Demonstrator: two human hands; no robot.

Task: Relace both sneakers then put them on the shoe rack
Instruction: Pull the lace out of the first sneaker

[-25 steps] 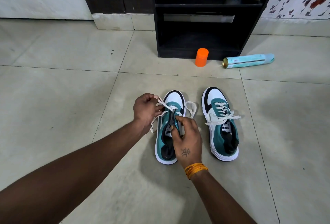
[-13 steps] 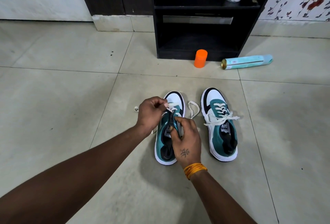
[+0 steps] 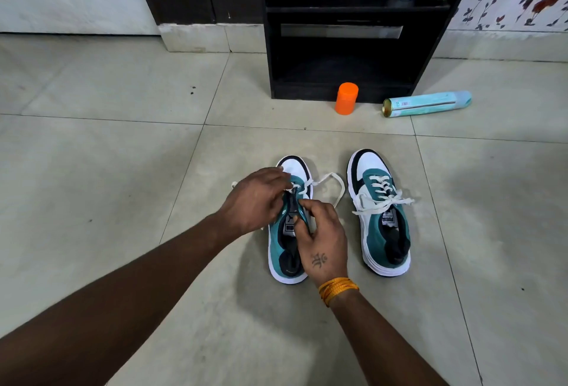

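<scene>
left sneaker point(image 3: 289, 250): flat on the floor point(image 3: 123, 155), toe toward the shoe rack point(image 3: 338, 56); only the bottom eyelets look threaded so far, so this is the one being worked on

left hand point(image 3: 256, 199): over the front of the tongue; fingers point(image 3: 281, 178) bunched and pinching the lace point(image 3: 330, 181) near the eyelets, looks like it's feeding an end through

right hand point(image 3: 322, 241): thumb and forefinger pinched on the tongue, pulling it back, I'd guess so the eyelets stay open and the shoe doesn't slide

loose lace: loops out on the floor between the two shoes; plenty of slack left

right sneaker point(image 3: 381, 216): just beside the other one, already laced and tied in a bow; basically parked till both can go up

shoe rack: straight ahead, bottom shelf looks free; orange cap point(image 3: 346, 98) and a spray can point(image 3: 427, 104) lie right in front of it, so maybe in the way later

progress: about halfway I reckon
</scene>
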